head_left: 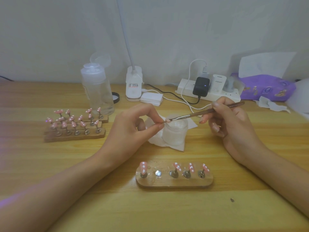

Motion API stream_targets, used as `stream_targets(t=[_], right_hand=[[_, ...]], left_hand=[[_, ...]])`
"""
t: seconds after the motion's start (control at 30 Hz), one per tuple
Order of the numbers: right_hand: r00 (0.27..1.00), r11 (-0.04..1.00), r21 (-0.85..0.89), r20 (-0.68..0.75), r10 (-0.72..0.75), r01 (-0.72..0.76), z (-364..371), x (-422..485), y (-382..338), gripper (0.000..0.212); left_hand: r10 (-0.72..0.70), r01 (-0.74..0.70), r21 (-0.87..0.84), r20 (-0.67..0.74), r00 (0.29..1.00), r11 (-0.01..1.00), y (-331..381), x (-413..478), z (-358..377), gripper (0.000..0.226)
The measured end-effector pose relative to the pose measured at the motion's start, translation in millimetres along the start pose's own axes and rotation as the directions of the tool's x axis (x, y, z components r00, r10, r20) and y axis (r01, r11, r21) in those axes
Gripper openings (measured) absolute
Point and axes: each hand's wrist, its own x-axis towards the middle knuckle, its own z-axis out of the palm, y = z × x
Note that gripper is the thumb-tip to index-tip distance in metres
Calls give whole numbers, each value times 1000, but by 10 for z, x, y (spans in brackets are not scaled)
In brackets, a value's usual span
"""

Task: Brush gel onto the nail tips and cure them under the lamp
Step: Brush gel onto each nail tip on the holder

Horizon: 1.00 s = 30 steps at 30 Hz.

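Observation:
My left hand pinches a small pink nail tip on its stand between thumb and forefinger, above a frosted gel jar. My right hand grips a thin brush whose bristles touch that tip. In front of me lies a wooden holder with several pink, white-dotted tips on metal stands and one bare magnet spot. At the left, stacked wooden holders carry several more dotted pink tips. The white gooseneck lamp's base stands at the back.
A clear pump bottle stands behind the left holders. A white power strip with chargers and cables sits at the back right, beside a purple tissue pack. A white tissue lies under the jar. A stack of white pads lies beside the lamp.

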Motion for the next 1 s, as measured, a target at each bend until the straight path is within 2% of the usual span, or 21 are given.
stream_targets(t=[0.17,0.3,0.4,0.53,0.67,0.8,0.9,1.0], right_hand=[[998,999,0,60,-35,35,16,-8,-13,29],[1000,1000,11,-10,-5,5,-4,0,-1,34],[999,1000,11,31,-24,24,4,-8,-14,29],[1000,1000,-19,-11,-15,14,10,-8,-8,39],[999,999,-9,35,-41,41,21,-19,-29,30],[1000,1000,-14,-16,-26,26,5,-9,-12,41],[999,999,7,15,-41,41,15,-15,-31,33],[1000,999,-32,2,-22,22,20,-19,-15,39]], left_hand=[[1,-1,5,-3,1000,1000,5,-1,1,12],[3,-3,3,1,1000,1000,14,-5,4,12],[-4,4,-7,5,1000,1000,13,-3,6,11],[-9,9,-19,5,1000,1000,16,-4,4,12],[-22,22,-27,6,1000,999,17,-10,8,12],[-22,22,-32,16,1000,999,27,-14,13,15],[-30,31,-40,23,999,999,30,-13,13,15],[-48,49,-52,26,999,997,22,-15,4,14]])
